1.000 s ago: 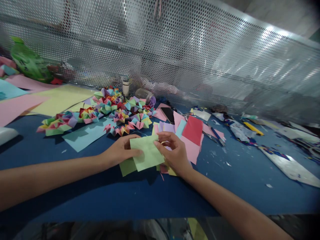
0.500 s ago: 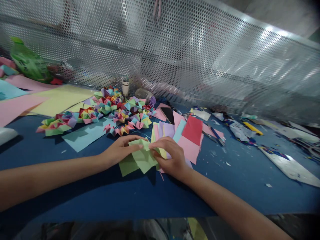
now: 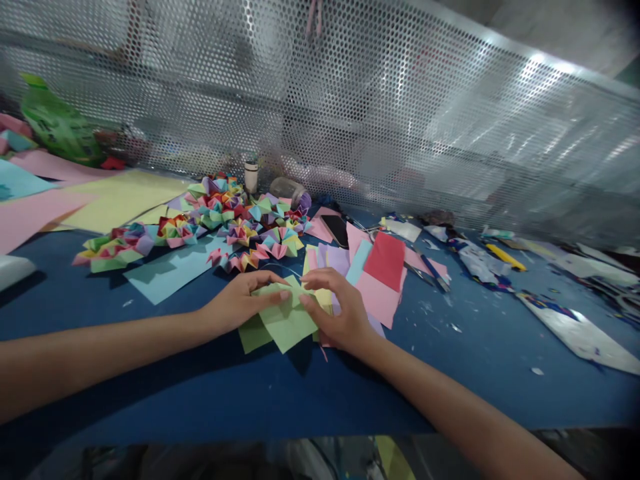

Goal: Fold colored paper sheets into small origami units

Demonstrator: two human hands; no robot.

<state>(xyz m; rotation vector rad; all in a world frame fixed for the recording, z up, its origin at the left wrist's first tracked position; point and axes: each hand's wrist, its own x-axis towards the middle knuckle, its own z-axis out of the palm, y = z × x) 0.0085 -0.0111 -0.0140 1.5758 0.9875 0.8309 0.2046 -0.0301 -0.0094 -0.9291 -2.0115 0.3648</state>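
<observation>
A light green square of paper [image 3: 290,323] is held a little above the blue table, tilted with one corner pointing toward me. My left hand [image 3: 245,300] pinches its left side, thumb on top and the other fingers behind. At its right edge is my right hand [image 3: 340,308], thumb and index finger curved and parted, the thumb tip near the sheet. Another green sheet [image 3: 256,335] lies underneath, partly covered. Beside and under my right hand spread coloured paper pieces, among them a red one [image 3: 385,252] and a pink one [image 3: 379,297].
Folded multicolour paper pieces [image 3: 240,230] pile up behind my hands, with a light blue sheet [image 3: 165,277] in front. A black phone [image 3: 335,230], a pen [image 3: 435,272], a yellow cutter [image 3: 506,257] and scraps lie rightward. Perforated metal [image 3: 325,100] closes the back.
The green paper has opened out flatter, its crumpled top edge now smoother. My right thumb and index finger have moved apart from their pinch on it. My left hand has barely moved.
</observation>
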